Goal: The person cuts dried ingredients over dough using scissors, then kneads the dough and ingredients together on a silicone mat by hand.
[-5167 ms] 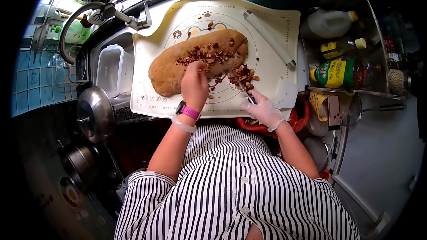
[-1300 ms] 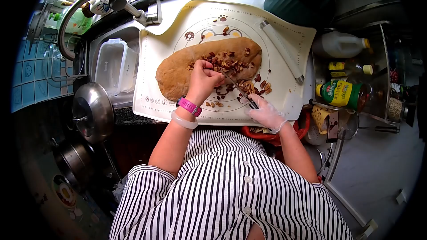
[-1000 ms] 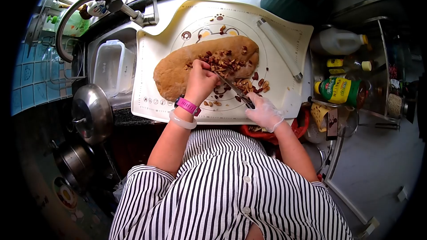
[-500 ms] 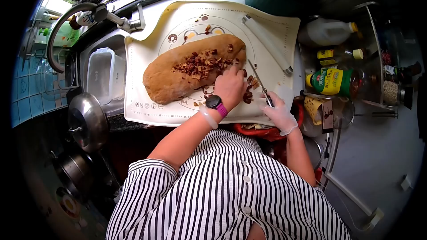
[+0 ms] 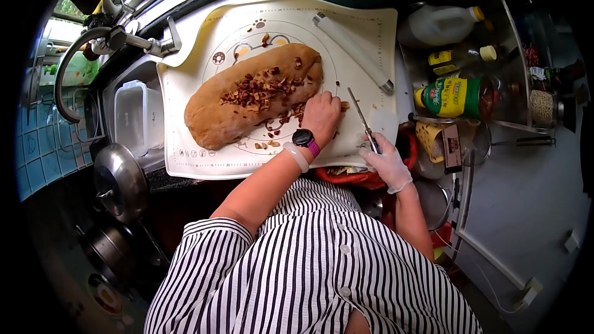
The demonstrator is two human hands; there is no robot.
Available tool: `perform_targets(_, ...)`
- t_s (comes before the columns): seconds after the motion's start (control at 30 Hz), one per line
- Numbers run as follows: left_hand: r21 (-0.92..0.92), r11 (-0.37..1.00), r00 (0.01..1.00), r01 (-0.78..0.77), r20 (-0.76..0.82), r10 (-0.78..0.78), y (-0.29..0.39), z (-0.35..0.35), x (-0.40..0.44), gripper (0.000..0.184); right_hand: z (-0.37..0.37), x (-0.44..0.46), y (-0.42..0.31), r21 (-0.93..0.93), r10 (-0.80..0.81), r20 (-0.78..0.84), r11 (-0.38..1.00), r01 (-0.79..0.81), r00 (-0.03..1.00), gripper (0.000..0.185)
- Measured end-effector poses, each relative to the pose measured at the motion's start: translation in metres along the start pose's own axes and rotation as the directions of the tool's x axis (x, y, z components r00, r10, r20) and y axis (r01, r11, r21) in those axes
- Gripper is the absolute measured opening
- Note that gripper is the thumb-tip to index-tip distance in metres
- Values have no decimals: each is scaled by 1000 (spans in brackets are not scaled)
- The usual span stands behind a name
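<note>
Nuts (image 5: 258, 93) on dough (image 5: 209, 114) — mat (image 5: 185, 74) beneath

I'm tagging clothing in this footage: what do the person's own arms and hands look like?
The left hand is ungloved, with a round, black-faced watch on a purple strap and a pale bangle behind it. The right hand wears a thin see-through glove. The sleeves are striped black and white.

We see a curved faucet (image 5: 116, 38), a plastic container (image 5: 148, 120) and a metal lid (image 5: 122, 180) at left; at right, a yellow-capped jug (image 5: 438, 26) and a green-labelled bottle (image 5: 455, 98).
</note>
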State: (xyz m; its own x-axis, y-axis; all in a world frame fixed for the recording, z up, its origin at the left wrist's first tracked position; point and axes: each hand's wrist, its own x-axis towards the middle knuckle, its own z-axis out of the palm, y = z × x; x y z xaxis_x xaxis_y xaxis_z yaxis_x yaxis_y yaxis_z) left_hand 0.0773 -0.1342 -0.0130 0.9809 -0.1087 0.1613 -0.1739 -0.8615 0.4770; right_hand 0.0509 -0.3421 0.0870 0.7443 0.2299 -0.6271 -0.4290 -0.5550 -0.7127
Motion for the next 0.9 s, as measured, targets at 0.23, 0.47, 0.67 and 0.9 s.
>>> perform_targets(0.23,-71,997,996,-17,-89,10,-8,11,0,21,1,5,9,-86,-43,-13,995,41,999,42)
perform_targets(0.47,-671,667,900,324,1,-436,-14,-23,-1,45,3,10,6,-76,34,39,997,-31,999,48)
perform_targets(0.67,-845,288,788,450,223,-574,-36,-72,-13,63,21,19,-15,-261,-116,97,956,138,988,60)
perform_targets(0.9,-860,254,729,443,180,-660,-55,-86,-28,62,46,37,-47,-372,-170,228,895,247,959,65)
